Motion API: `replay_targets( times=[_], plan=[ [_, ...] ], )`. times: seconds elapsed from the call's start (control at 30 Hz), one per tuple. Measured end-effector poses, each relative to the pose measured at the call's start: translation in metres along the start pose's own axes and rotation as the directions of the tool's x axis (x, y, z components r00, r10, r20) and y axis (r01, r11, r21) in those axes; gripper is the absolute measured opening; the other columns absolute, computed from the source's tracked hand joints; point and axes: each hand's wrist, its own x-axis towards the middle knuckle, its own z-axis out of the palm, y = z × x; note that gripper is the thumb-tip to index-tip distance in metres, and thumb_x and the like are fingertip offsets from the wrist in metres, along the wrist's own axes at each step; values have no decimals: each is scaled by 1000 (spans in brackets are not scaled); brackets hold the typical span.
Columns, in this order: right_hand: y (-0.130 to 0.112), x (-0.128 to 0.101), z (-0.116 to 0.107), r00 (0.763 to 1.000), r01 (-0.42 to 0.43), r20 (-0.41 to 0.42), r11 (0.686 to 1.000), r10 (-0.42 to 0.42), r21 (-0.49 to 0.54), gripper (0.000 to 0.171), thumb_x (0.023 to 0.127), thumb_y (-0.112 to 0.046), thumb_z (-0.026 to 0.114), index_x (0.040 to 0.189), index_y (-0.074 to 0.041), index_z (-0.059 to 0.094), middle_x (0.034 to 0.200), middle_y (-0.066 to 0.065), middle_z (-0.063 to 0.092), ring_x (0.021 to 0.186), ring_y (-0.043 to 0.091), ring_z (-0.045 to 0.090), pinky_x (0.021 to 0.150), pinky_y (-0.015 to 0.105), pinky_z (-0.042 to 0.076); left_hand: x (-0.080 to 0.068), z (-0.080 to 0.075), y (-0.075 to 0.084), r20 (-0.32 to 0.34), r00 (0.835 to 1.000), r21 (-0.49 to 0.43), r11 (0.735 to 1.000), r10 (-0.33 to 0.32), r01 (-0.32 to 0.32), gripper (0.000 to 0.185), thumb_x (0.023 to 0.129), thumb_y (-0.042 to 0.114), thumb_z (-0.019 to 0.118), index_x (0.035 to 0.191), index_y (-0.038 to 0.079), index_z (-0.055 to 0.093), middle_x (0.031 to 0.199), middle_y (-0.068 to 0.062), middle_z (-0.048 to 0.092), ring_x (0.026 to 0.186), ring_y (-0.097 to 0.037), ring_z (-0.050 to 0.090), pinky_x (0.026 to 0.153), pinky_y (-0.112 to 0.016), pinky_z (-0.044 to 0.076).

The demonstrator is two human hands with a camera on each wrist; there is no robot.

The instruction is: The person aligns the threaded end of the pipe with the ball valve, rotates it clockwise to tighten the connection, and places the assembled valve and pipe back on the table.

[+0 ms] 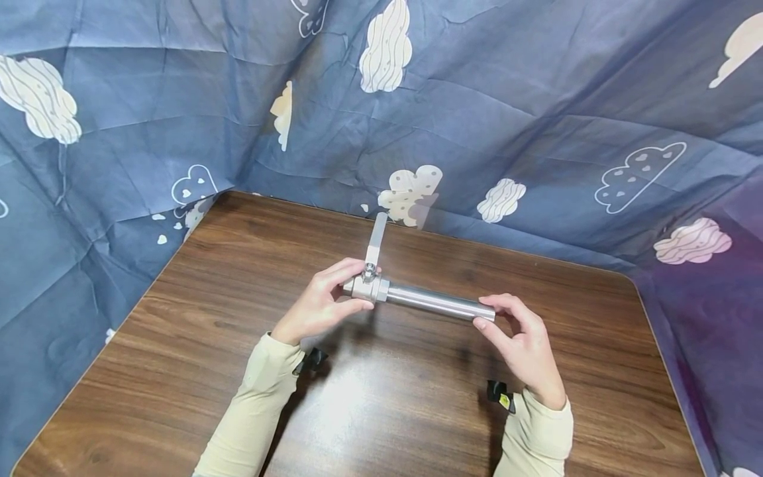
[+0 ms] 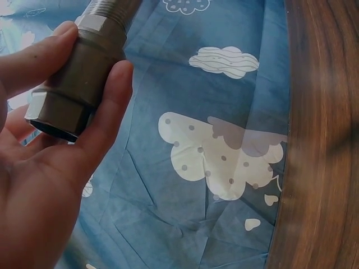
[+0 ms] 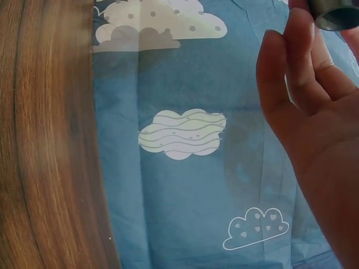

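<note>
A metal ball valve is joined end to end with a shiny steel pipe, both held above the table. The valve's flat lever handle points away toward the back edge. My left hand grips the valve body between thumb and fingers. At the pipe's far end, my right hand pinches it with thumb and fingertips. In the left wrist view, the valve body shows its open end, and some thread is visible at the joint. Only the open pipe end appears in the right wrist view.
Below the hands spreads a brown wood-grain table with rounded back corners. Blue cloth printed with clouds hangs behind it and on both sides. A dark wrist mount sits by the left cuff, another mount by the right.
</note>
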Motion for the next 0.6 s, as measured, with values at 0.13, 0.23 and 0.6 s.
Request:
replay_targets(
  times=[0.13,0.23,0.6],
  plan=[
    [-2,2,2,999,28,38,999,-28,-17,35,81,15,66,113,2,63,103,-9,62,92,2,56,85,11,47,0,0,0,-22,1000,39,999,5,-4,51,78,-2,76,124,-8,58,122,-19,60,105,-11,59,89,-22,55],
    [-2,3,3,998,33,50,999,-31,-34,36,82,15,65,115,0,62,104,-8,62,93,1,56,85,10,47,0,-1,0,-40,999,70,998,1,2,51,78,-2,77,125,-6,59,122,-17,60,104,-11,59,87,-22,56],
    [0,2,5,997,62,48,993,-57,-104,57,68,17,77,119,0,59,100,-6,61,84,1,56,76,8,48,-1,-2,0,-57,998,95,995,-19,25,51,78,-1,76,126,-2,59,124,-12,61,106,-13,59,88,-24,56]
  ],
)
